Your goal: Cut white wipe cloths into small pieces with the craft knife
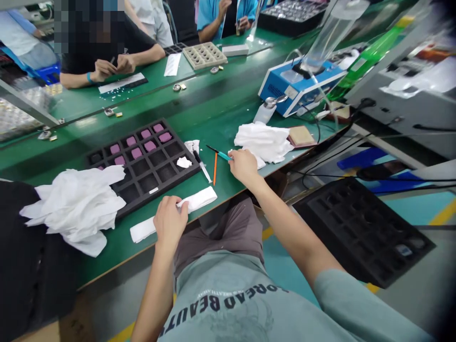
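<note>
My left hand [170,218] lies curled over a folded white tissue strip [201,198] at the table's front edge, gripping it; the fingertips are partly hidden. In my right hand [244,166] is a thin teal-handled tool [223,155] with a dark, narrow tip pointing left; its exact kind is unclear. Just left of that hand, an orange stick [215,168] and a syringe [203,167] lie on the table. A crumpled white cloth [263,141] spreads right behind my right hand. Left of the syringe is a black compartment tray [156,183] with several purple pieces [136,153].
A big heap of white cloths [76,206] covers the tray's left corner. Back right stand a pump bottle [265,111], a blue machine [299,85] and a tan pad [302,135]. Another black tray [363,223] sits low at right. A co-worker's hands [112,68] work across the table.
</note>
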